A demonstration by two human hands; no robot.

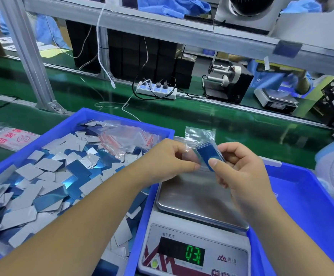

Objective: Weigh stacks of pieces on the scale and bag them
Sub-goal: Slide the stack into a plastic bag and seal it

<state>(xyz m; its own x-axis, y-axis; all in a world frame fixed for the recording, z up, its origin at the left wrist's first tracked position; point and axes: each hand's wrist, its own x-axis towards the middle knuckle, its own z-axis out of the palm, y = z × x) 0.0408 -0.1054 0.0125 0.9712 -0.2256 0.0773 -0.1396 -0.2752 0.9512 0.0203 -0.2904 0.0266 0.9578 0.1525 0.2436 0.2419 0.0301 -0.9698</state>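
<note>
Bright even light, wide-angle bending at edges, hands slightly blurred

There is 1 view. The camera sits on the person's head and looks forward and down. It is close to the scale (197, 204) and the blue bin (86, 116), which fill the bottom of the picture. Both arms reach in from the bottom edge. Farther off, at the top, are the green belt (182, 118) and a metal shelf rail (162, 30). The wide lens bends straight edges.
</note>
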